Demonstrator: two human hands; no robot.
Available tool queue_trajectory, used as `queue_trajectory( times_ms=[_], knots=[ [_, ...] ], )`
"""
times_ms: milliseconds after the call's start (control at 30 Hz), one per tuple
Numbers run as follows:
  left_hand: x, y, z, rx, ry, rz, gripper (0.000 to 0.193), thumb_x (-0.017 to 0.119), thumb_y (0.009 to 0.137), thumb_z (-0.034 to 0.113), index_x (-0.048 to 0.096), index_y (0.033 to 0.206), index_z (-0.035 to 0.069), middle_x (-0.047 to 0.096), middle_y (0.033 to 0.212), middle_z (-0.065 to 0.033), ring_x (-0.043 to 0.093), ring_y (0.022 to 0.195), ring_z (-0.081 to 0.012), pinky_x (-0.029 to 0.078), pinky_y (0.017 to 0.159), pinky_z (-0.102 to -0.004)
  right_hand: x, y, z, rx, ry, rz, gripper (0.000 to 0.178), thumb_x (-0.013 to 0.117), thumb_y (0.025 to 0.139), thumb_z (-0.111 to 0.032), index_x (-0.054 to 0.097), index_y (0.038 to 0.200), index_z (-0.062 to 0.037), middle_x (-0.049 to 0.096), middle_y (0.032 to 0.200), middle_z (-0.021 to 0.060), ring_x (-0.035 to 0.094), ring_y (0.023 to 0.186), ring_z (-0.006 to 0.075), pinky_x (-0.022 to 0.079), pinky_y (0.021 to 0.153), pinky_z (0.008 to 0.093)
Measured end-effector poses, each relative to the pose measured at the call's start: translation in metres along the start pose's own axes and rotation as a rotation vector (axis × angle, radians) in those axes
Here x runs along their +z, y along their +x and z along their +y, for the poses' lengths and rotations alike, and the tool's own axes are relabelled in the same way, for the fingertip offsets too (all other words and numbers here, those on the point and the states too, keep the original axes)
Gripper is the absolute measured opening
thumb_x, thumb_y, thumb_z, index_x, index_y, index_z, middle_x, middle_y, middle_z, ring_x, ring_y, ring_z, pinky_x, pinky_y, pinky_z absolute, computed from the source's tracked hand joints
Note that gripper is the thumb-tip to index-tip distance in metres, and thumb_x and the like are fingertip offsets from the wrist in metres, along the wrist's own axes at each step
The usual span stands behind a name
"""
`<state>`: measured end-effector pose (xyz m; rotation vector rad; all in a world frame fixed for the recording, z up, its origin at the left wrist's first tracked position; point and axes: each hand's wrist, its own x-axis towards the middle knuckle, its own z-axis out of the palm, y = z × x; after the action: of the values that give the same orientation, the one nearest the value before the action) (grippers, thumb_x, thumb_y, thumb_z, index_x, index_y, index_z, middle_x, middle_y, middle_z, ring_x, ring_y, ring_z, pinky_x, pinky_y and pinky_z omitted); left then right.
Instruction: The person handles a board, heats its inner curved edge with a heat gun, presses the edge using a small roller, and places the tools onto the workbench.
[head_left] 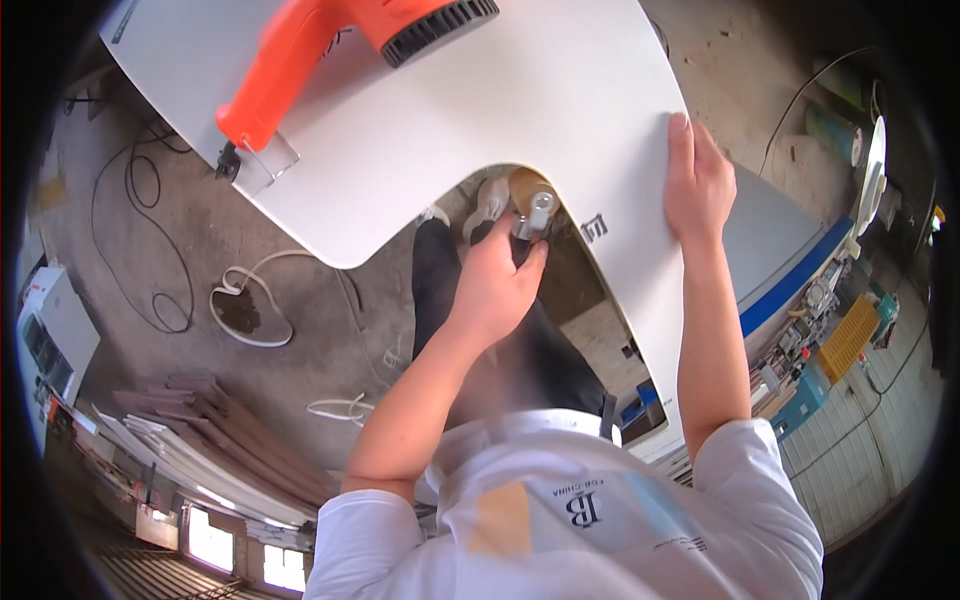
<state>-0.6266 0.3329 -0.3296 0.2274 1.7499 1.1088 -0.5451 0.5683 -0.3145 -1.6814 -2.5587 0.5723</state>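
Head view looks down past a white T-shirt (570, 520) onto a large white curved panel (520, 90) that fills the upper middle of the frame, with a deep rounded notch cut into its near edge. The left hand (495, 290) is raised into that notch, its fingers curled shut around a small metal edge-trimming tool (532, 218) with a shiny cylindrical roller, which sits right against the inner curve of the cutout. Just behind the tool a round tan knob (527, 183) shows. The right hand (697, 185) lies well apart from the left, flat on the panel's right rim, fingers stretched over the edge and gripping the board there. On the panel's far left part rests an orange heat gun (330, 50), its black vented end pointing right and a metal stand bracket at its handle end, touched by neither hand. Below the panel lies a concrete floor (330, 310) with a black cable (150, 250) in loops and a white strip of edge banding (250, 300) curled near it. At lower left are stacked boards (220, 420). At right stands a grey and blue machine (780, 260).
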Motion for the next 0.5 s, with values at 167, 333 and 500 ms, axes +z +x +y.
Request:
queue_trajectory(
  times_ms=[167, 333, 500],
  knots=[
    [-0.002, -0.009, 0.011, -0.020, 0.184, -0.316, 0.020, 0.066, 0.096, 0.016, 0.060, 0.105, -0.001, 0.069, 0.085, -0.0159, 0.065, 0.077, -0.0283, 0.052, 0.077, -0.0379, 0.000, 0.004, -0.001, -0.021, 0.006, 0.075, 0.061, 0.047, 0.101, -0.064, 0.068, 0.097, -0.0073, 0.066, 0.074, 0.0170, 0.063, 0.076, 0.0379, 0.051, 0.074, 0.0425],
    [-0.003, 0.014, 0.000, -0.072, -0.130, 0.000, 0.016, 0.066, 0.097, 0.014, 0.058, 0.101, 0.000, 0.060, 0.071, -0.0058, 0.060, 0.058, -0.0152, 0.047, 0.054, -0.0338, -0.007, 0.002, -0.001, 0.016, -0.003, -0.022, 0.063, 0.046, 0.100, -0.066, 0.068, 0.095, -0.0072, 0.064, 0.070, 0.0157, 0.064, 0.073, 0.0363, 0.051, 0.072, 0.0424],
    [0.015, 0.005, -0.010, -0.063, -0.171, -0.053, 0.016, 0.066, 0.097, 0.017, 0.059, 0.102, 0.003, 0.061, 0.066, -0.0064, 0.059, 0.050, -0.0184, 0.045, 0.049, -0.0359, -0.006, 0.000, -0.004, 0.071, -0.014, -0.020, 0.063, 0.046, 0.100, -0.068, 0.072, 0.105, -0.0109, 0.067, 0.074, 0.0150, 0.067, 0.078, 0.0349, 0.053, 0.075, 0.0414]
  ],
)
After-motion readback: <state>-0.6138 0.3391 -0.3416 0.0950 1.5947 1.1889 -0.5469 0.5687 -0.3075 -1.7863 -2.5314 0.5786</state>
